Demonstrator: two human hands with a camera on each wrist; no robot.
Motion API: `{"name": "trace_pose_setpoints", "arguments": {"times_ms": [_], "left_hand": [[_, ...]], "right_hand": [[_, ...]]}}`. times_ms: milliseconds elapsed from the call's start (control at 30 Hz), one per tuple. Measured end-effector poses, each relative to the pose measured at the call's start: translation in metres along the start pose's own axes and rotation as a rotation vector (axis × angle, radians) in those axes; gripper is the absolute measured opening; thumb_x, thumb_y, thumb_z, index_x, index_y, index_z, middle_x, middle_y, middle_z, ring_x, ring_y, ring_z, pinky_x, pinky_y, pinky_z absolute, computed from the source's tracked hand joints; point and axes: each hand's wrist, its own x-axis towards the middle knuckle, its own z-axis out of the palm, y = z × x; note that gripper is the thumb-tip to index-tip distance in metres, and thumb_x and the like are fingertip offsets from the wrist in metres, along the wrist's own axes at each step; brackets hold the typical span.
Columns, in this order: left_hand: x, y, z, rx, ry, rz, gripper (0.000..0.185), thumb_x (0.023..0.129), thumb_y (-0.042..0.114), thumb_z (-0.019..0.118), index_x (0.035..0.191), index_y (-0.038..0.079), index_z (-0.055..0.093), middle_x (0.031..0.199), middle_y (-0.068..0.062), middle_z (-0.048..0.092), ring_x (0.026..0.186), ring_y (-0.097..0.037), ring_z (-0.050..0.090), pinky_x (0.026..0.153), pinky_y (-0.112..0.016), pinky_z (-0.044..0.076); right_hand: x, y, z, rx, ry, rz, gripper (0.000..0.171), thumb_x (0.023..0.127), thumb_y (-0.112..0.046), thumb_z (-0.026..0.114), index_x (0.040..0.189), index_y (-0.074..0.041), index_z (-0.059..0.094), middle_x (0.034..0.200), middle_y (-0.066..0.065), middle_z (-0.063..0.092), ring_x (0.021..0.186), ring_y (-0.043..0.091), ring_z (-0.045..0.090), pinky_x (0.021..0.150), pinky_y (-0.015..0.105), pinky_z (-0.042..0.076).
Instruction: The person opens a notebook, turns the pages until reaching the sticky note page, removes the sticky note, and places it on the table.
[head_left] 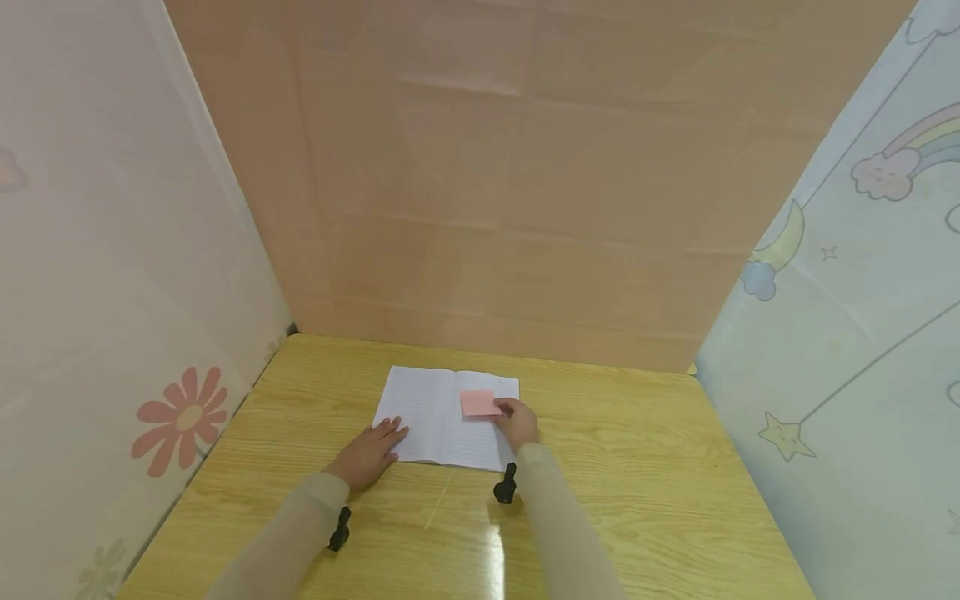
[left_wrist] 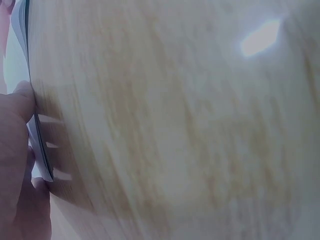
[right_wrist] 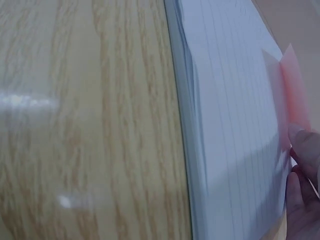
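An open notebook (head_left: 420, 417) with lined white pages lies on the wooden table. My right hand (head_left: 519, 423) pinches a pink sticky note (head_left: 478, 403) by its right edge, over the right-hand page. In the right wrist view the pink note (right_wrist: 296, 90) stands tilted above the lined page (right_wrist: 230, 115), with the thumb and fingers at its near edge. My left hand (head_left: 366, 455) rests with its fingers spread on the lower left corner of the notebook. In the left wrist view that hand (left_wrist: 17, 160) lies along the notebook's edge.
The wooden table (head_left: 637, 467) reaches to a brown-orange backdrop (head_left: 487, 208) behind it. Patterned panels stand at the left (head_left: 112, 250) and right (head_left: 847, 333). A black wrist device shows at each sleeve. Light glares off the tabletop near the front.
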Motion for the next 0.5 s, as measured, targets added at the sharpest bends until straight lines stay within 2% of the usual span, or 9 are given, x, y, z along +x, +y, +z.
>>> {"name": "trace_pose_setpoints", "arguments": {"times_ms": [167, 400, 500], "left_hand": [[-0.0002, 0.0012, -0.0008, -0.007, -0.019, -0.008, 0.049, 0.098, 0.020, 0.055, 0.144, 0.006, 0.046, 0.151, -0.017, 0.040, 0.140, -0.036, 0.037, 0.114, -0.055, 0.031], [0.0005, 0.0020, -0.0022, 0.013, -0.021, -0.005, 0.049, 0.099, 0.022, 0.055, 0.144, 0.007, 0.045, 0.152, -0.016, 0.039, 0.140, -0.035, 0.037, 0.114, -0.054, 0.031], [0.0006, 0.0017, -0.0021, 0.022, -0.014, 0.002, 0.049, 0.099, 0.022, 0.055, 0.144, 0.007, 0.046, 0.151, -0.017, 0.040, 0.139, -0.035, 0.038, 0.113, -0.054, 0.032]], "right_hand": [[-0.0005, 0.0002, -0.0023, 0.021, 0.013, -0.016, 0.025, 0.083, -0.001, 0.072, 0.107, -0.007, 0.072, 0.109, 0.011, 0.071, 0.106, 0.029, 0.064, 0.094, 0.045, 0.052], [0.0012, 0.0000, -0.0033, 0.087, 0.004, 0.028, 0.020, 0.084, -0.003, 0.071, 0.103, -0.010, 0.075, 0.107, 0.009, 0.071, 0.102, 0.026, 0.064, 0.092, 0.044, 0.052], [0.0024, 0.0007, -0.0027, 0.082, 0.003, 0.040, 0.017, 0.085, -0.003, 0.071, 0.100, -0.011, 0.075, 0.105, 0.009, 0.071, 0.100, 0.026, 0.063, 0.091, 0.044, 0.052]]}}
